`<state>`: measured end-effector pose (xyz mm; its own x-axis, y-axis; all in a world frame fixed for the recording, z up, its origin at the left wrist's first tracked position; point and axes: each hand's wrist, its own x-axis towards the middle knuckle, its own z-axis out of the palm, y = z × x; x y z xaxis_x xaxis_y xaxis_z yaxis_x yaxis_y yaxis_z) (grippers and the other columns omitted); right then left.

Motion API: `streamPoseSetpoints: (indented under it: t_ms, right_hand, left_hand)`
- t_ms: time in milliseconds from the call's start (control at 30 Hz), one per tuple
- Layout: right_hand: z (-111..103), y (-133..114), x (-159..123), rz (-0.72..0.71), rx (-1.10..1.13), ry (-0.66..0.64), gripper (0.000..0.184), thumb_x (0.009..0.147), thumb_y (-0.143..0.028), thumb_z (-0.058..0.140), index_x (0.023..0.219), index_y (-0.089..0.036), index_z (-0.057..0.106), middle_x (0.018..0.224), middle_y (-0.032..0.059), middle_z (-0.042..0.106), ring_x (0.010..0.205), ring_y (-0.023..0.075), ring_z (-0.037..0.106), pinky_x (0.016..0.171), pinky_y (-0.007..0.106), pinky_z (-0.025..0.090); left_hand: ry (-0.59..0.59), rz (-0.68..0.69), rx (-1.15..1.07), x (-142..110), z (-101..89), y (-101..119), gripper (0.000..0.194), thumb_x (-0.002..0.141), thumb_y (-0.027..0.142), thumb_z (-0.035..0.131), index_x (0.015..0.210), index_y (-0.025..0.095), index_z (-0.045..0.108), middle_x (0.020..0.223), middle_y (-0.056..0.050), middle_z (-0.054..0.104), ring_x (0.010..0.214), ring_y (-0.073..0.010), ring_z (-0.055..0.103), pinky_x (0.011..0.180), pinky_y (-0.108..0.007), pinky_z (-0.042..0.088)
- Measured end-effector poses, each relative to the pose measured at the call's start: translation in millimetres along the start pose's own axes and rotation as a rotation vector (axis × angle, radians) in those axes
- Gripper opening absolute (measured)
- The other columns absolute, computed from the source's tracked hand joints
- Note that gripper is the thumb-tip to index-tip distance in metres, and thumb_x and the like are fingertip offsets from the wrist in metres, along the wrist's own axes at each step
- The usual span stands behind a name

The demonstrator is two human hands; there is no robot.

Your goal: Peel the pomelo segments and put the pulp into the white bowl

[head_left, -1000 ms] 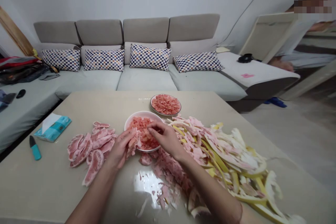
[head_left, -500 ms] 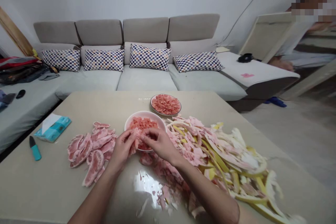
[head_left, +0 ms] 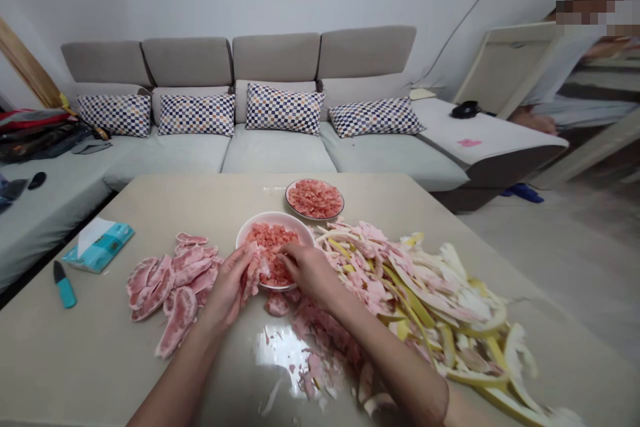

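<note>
My left hand (head_left: 234,283) grips a partly opened pomelo segment (head_left: 256,268) at the near left rim of a white bowl (head_left: 242,235). Loose red pomelo pulp (head_left: 274,240) fills much of the bowl. Over the bowl's right side is my right hand (head_left: 309,273), its fingers pinched together close to the pulp; whatever they hold is hidden. Left of the hands lies a pile of pomelo segments (head_left: 175,280) with pale skin still on them. One small segment piece (head_left: 277,304) rests on the table just below the bowl.
A plate of red pulp (head_left: 315,199) stands behind the bowl. Peels and membranes (head_left: 415,287) heap across the table's right side. A tissue pack (head_left: 100,245) and a teal-handled knife (head_left: 65,285) lie at left. Beyond is a sofa (head_left: 280,150); a person (head_left: 575,80) sits far right.
My right hand has moved apart from the segment, slightly right over the bowl. The left hand keeps the segment, and more pulp in the bowl now shows between the hands.
</note>
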<state>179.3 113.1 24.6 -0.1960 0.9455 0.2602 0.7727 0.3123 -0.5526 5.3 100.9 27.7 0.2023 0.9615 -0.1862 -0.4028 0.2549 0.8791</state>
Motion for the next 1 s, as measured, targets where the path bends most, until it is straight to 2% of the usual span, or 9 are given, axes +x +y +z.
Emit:
streamPoseSetpoints:
  t_ms: [67,200,267,367,500,633,800,900,1000]
  right_hand:
    - [1.7,1.2,-0.2,0.022,-0.07,0.0,0.019,0.088,-0.028,0.056,0.077,-0.018,0.069,0.073,0.0072,0.069,0.068,0.0202,0.062,0.063,0.029,0.042]
    - [-3.0,-2.1,-1.4,-0.026,-0.081,0.019,0.016,0.087,-0.021,0.056,0.098,-0.02,0.068,0.093,0.0091,0.069,0.082,0.0215,0.062,0.069,0.029,0.042]
    - [-7.7,-10.0,-2.6,-0.043,0.033,0.03,0.016,0.091,-0.022,0.051,0.092,-0.019,0.067,0.088,0.0073,0.068,0.079,0.0191,0.061,0.069,0.028,0.042]
    - [-11.6,-27.1,-5.1,-0.024,0.279,-0.008,0.033,0.096,-0.036,0.044,0.073,-0.018,0.06,0.069,0.0016,0.062,0.065,0.0147,0.055,0.062,0.025,0.04]
    - [-5.1,-41.2,-7.9,-0.035,0.487,-0.089,0.029,0.095,-0.038,0.047,0.078,-0.018,0.059,0.072,0.0001,0.062,0.067,0.0135,0.055,0.065,0.025,0.04]
    - [1.9,-41.4,-7.8,-0.015,0.602,-0.096,0.029,0.092,-0.037,0.051,0.072,-0.017,0.058,0.07,0.0001,0.06,0.067,0.0135,0.054,0.065,0.025,0.041]
    - [-4.9,-38.6,-5.1,0.181,0.899,-0.169,0.034,0.088,-0.043,0.052,0.065,-0.018,0.054,0.06,-0.0027,0.055,0.052,0.0098,0.046,0.052,0.023,0.037]
    - [-8.9,-27.9,-2.2,0.22,0.85,-0.13,0.028,0.087,-0.04,0.053,0.075,-0.017,0.062,0.068,-0.0006,0.061,0.056,0.0112,0.052,0.055,0.024,0.042]
    - [-7.6,-13.9,0.0,0.127,0.579,-0.045,0.019,0.084,-0.026,0.057,0.095,-0.018,0.07,0.097,0.007,0.07,0.088,0.0194,0.063,0.081,0.034,0.048]
  left_hand:
    - [-0.003,-0.01,-0.027,1.4,-0.5,0.3,0.028,0.078,0.041,0.067,0.077,0.019,0.049,0.05,0.009,0.045,0.037,-0.0055,0.045,0.033,-0.014,0.037]
    - [0.004,-0.032,-0.058,2.5,0.5,2.4,0.028,0.078,0.041,0.067,0.076,0.019,0.049,0.051,0.008,0.047,0.039,-0.0068,0.048,0.034,-0.015,0.039]
    - [0.012,-0.023,-0.055,1.8,1.9,2.7,0.029,0.078,0.041,0.067,0.074,0.019,0.049,0.051,0.008,0.045,0.039,-0.0067,0.047,0.034,-0.015,0.038]
    - [0.017,0.014,-0.055,0.5,3.8,1.0,0.028,0.079,0.04,0.067,0.075,0.018,0.051,0.05,0.009,0.044,0.038,-0.0056,0.044,0.034,-0.015,0.038]
    - [0.008,0.048,-0.035,-0.6,4.6,-3.2,0.026,0.08,0.04,0.065,0.077,0.018,0.053,0.049,0.009,0.044,0.037,-0.0041,0.04,0.034,-0.014,0.037]
    - [0.014,0.029,-0.028,-2.4,4.8,-4.0,0.024,0.08,0.039,0.066,0.079,0.018,0.053,0.048,0.009,0.045,0.035,-0.0037,0.04,0.032,-0.013,0.034]
    - [0.052,-0.109,-0.132,-2.9,1.5,0.7,0.025,0.075,0.033,0.07,0.088,0.021,0.053,0.049,0.01,0.049,0.032,-0.0055,0.042,0.032,-0.015,0.039]
    - [0.024,-0.182,-0.191,-1.5,-1.2,4.2,0.026,0.075,0.031,0.068,0.094,0.022,0.053,0.053,0.007,0.054,0.034,-0.0077,0.048,0.031,-0.017,0.041]
    - [-0.019,-0.229,-0.256,-0.8,-1.1,6.2,0.026,0.073,0.029,0.07,0.091,0.02,0.054,0.057,0.006,0.056,0.036,-0.0073,0.048,0.03,-0.017,0.042]
